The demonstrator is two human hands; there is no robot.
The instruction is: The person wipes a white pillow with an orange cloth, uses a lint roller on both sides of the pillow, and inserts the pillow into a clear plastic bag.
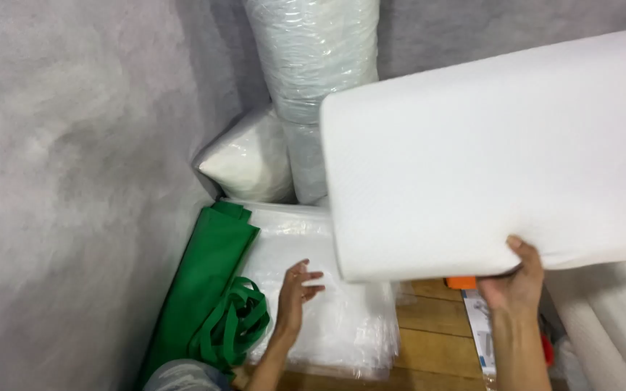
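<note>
My right hand (517, 284) grips the lower edge of a large white foam pillow (487, 152) and holds it up in the air at the right. My left hand (295, 292) hovers with fingers spread just above a stack of clear plastic bags (327, 318) lying on the wooden floor. Beside my left hand, folded green fabric bags (208, 289) with looped handles lie along the wall.
A tall plastic-wrapped white roll (313, 65) stands in the corner with a wrapped white pillow (244, 159) leaning beside it. Grey fabric walls (74, 181) close the left and back. White foam pieces (610, 326), an orange object (461, 282) and a printed sheet (481, 326) lie at the right.
</note>
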